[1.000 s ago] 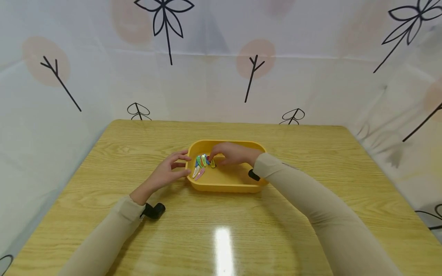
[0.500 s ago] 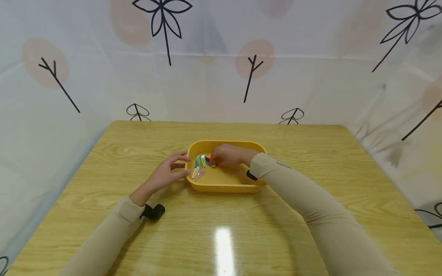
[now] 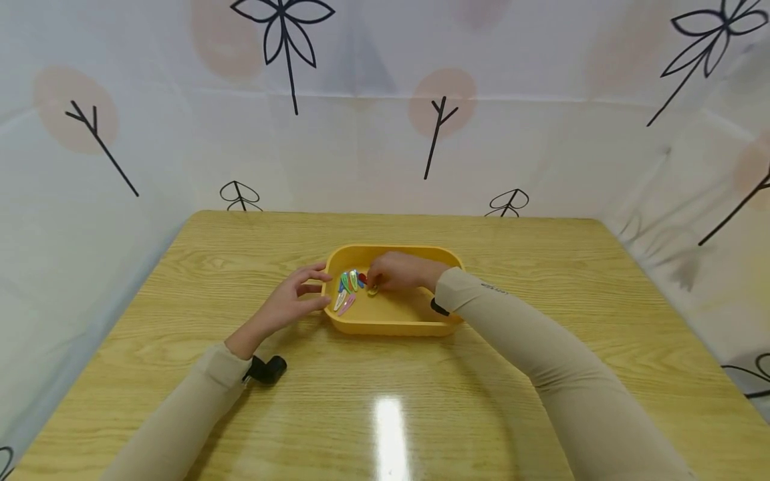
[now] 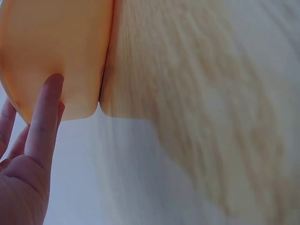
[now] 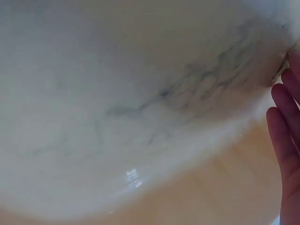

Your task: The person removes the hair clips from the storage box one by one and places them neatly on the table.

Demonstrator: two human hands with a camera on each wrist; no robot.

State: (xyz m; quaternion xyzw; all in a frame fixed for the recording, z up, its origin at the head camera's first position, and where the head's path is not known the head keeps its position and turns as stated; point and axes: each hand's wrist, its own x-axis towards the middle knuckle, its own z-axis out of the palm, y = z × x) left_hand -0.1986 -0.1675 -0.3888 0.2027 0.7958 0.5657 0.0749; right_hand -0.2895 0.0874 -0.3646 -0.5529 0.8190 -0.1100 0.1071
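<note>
Several snap hair clips lie at the left end of a yellow tray (image 3: pixel 397 329): a green clip (image 3: pixel 345 283), a white clip (image 3: pixel 339 301), a pink clip (image 3: pixel 346 304) and a red clip (image 3: pixel 363 278) among them. My right hand (image 3: pixel 402 270) reaches inside the tray and pinches a yellow hair clip (image 3: pixel 372 291) between thumb and fingertips, low over the tray floor. In the right wrist view a thin clip edge (image 5: pixel 281 69) shows at the fingertips. My left hand (image 3: pixel 293 299) touches the tray's left wall with spread fingers (image 4: pixel 47 112).
The tray stands on a wood-grain table (image 3: pixel 289 414), toward its far half. A patterned cloth (image 3: pixel 361 153) hangs behind the table and along its sides. Each wrist carries a small black camera, such as the left one (image 3: pixel 267 369).
My right hand has come down onto the yellow clip, which lay flat beside the others, and now pinches it, drawn slightly off them. The left hand has stayed at the tray.
</note>
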